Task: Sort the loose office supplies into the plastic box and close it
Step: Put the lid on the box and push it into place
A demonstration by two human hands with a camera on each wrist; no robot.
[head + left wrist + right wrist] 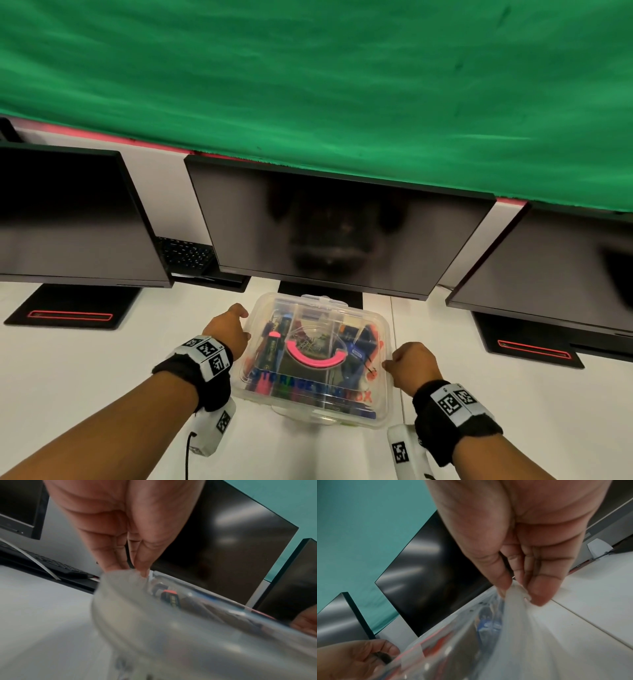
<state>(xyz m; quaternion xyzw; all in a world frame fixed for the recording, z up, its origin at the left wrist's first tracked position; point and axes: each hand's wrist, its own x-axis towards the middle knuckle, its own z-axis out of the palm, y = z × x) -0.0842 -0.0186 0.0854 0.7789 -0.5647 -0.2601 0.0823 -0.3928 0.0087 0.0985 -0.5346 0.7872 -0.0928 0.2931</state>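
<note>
The clear plastic box (pixel 325 416) sits on the white desk with its lid down. A pink handle (pixel 315 358) lies on the lid, and pens and other supplies show through it. My left hand (pixel 245 329) is at the box's left edge, its thumb and fingers meeting on the rim (pixel 120 574). My right hand (pixel 390 364) is at the right edge. In the right wrist view its thumb and fingers (pixel 539 595) pinch the rim of the box (pixel 505 642).
Three dark monitors stand behind the box: left (pixel 75 212), middle (pixel 342 233), right (pixel 555 267). A black keyboard (pixel 186 255) lies between the left two. Green cloth (pixel 308 75) hangs at the back. White desk (pixel 102 370) spreads to both sides.
</note>
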